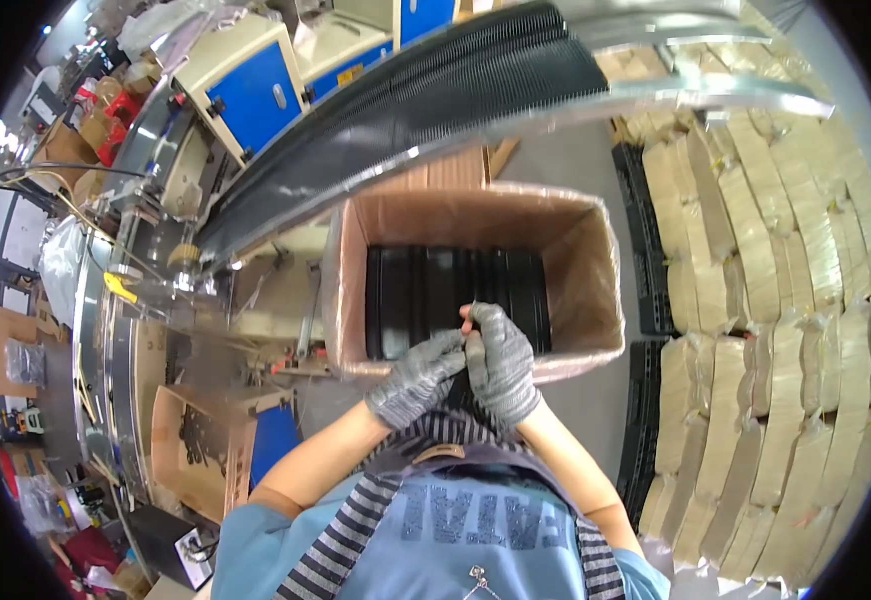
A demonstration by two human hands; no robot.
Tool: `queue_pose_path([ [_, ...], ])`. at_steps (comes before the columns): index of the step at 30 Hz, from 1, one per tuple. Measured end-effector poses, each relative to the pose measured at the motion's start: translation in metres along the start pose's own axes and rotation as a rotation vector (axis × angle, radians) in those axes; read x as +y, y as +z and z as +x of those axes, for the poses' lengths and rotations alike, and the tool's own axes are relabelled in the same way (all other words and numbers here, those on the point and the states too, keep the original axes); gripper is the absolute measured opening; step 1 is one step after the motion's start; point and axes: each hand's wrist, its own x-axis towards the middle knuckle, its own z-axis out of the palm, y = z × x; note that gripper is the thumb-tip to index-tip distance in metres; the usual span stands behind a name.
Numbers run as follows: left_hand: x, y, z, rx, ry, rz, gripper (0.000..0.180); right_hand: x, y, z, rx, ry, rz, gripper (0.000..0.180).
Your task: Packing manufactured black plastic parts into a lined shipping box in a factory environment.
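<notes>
My left hand (pixel 417 382) and my right hand (pixel 498 365), both in grey knit gloves, meet over the near edge of a cardboard box (pixel 580 250). Their fingers are curled together, with bare fingertips showing at the right hand. A dark strip shows between the palms; I cannot make out what it is or whether it is held. Clear plastic film lines the box and folds over its rim. Inside lie black, glossy, ribbed pieces (pixel 420 290) packed side by side, partly hidden by my hands.
A black conveyor belt (pixel 395 125) with a metal rail runs above the box's far side. Wrapped stacks of flat cartons (pixel 725 400) stand on black pallets (pixel 642 410) at right. An open carton of small dark parts (pixel 200 440) sits at left, near blue-doored cabinets (pixel 255 100).
</notes>
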Motion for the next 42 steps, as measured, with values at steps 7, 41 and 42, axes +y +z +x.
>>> queue_pose_path([
  [7, 0.034, -0.008, 0.029, 0.388, -0.578, -1.06, 0.03, -0.028, -0.013, 0.022, 0.051, -0.225, -0.185, 0.043],
  [41, 0.107, -0.137, 0.185, 0.44, 0.266, 0.274, 0.024, -0.16, -0.188, 0.223, -0.058, 0.221, -0.496, 0.016],
  [42, 0.099, -0.137, 0.199, 0.437, 0.36, 0.431, 0.026, -0.138, -0.195, 0.251, -0.098, 0.149, -0.646, 0.019],
])
